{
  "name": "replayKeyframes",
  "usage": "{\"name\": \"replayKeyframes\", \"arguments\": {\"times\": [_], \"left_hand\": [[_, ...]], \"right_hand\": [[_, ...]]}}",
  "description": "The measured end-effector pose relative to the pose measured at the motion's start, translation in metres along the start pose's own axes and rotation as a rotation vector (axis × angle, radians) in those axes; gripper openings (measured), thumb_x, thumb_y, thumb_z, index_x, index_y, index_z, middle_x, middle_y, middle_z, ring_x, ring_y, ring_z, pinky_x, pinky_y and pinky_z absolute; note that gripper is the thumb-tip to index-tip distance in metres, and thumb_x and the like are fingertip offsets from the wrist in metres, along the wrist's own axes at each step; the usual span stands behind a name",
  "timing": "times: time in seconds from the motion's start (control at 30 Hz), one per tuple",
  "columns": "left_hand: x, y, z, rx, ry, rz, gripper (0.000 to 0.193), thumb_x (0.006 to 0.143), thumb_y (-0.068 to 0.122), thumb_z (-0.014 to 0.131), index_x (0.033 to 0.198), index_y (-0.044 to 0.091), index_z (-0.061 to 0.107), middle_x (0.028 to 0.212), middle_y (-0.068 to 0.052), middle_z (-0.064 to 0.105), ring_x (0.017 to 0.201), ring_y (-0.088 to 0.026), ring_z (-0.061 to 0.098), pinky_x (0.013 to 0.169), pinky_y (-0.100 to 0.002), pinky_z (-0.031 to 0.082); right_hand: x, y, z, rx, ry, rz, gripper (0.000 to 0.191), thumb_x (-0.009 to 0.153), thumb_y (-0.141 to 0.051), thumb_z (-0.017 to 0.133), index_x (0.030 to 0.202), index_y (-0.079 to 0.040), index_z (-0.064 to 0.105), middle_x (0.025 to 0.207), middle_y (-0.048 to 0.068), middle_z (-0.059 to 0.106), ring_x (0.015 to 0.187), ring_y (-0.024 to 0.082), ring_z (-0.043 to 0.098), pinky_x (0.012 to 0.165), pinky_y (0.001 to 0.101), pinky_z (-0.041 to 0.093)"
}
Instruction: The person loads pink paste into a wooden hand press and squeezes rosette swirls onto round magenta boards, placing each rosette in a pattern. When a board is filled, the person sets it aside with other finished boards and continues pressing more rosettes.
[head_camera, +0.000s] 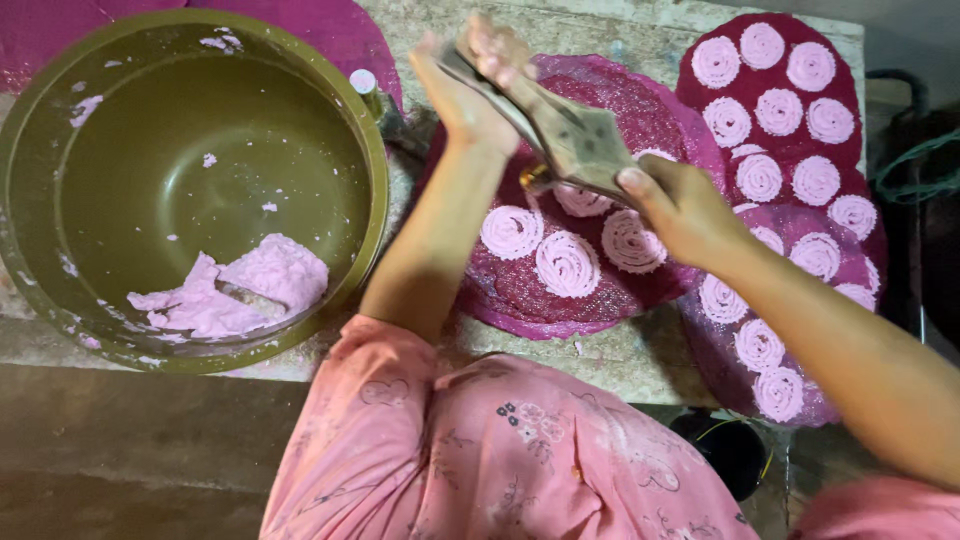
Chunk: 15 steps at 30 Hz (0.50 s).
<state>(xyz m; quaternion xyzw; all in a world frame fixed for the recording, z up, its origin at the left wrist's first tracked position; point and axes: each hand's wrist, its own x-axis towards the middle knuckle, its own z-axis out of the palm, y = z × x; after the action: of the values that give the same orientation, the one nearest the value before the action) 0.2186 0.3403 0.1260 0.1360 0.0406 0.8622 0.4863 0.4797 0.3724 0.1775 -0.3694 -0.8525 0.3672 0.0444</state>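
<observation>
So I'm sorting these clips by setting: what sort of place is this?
Probably a home or small food-making spot: a big olive bowl of pink dough, round mesh mats with pink dough spirals, and a hand press on a rough stone slab.

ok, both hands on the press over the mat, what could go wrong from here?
1. The round mesh mat already carries four pink spirals set close together; a new one squeezed from the metal press may merge with a neighbour.
2. The left hand and right hand grip opposite ends of the press; uneven pressure could break the strand.
3. The mat's near edge lies close to the slab edge; a nudge from a forearm might shift it.
</observation>
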Motion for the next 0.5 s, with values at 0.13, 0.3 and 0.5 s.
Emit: {"name": "replayKeyframes", "arguments": {"times": [0.13,0.3,0.5], "left_hand": [[0.003,0.022,0.002,0.051,-0.085,-0.011,0.042,0.093,0.052,0.036,0.076,0.014,0.041,0.063,0.001,0.038,0.059,-0.016,0.039,0.069,-0.038,0.039],[0.005,0.026,0.002,0.006,-0.103,-0.007,0.041,0.093,0.051,0.039,0.077,0.014,0.041,0.064,0.002,0.038,0.06,-0.016,0.039,0.072,-0.037,0.039],[0.009,0.056,0.0,0.123,-0.207,0.065,0.045,0.096,0.054,0.039,0.079,0.013,0.044,0.065,0.002,0.042,0.061,-0.016,0.044,0.07,-0.038,0.042]], "right_hand": [[0.011,0.001,0.007,0.079,0.002,-0.071,0.059,0.104,-0.056,0.046,0.09,-0.001,0.061,0.067,0.005,0.055,0.064,0.015,0.052,0.058,0.0356,0.045],[0.017,-0.004,0.001,0.075,-0.023,-0.047,0.055,0.102,-0.056,0.047,0.094,-0.003,0.063,0.066,0.004,0.056,0.063,0.014,0.051,0.057,0.0357,0.044],[0.038,-0.017,0.026,0.136,-0.037,-0.067,0.051,0.104,-0.051,0.048,0.094,-0.003,0.062,0.063,0.002,0.052,0.058,0.012,0.049,0.054,0.0341,0.043]]}}
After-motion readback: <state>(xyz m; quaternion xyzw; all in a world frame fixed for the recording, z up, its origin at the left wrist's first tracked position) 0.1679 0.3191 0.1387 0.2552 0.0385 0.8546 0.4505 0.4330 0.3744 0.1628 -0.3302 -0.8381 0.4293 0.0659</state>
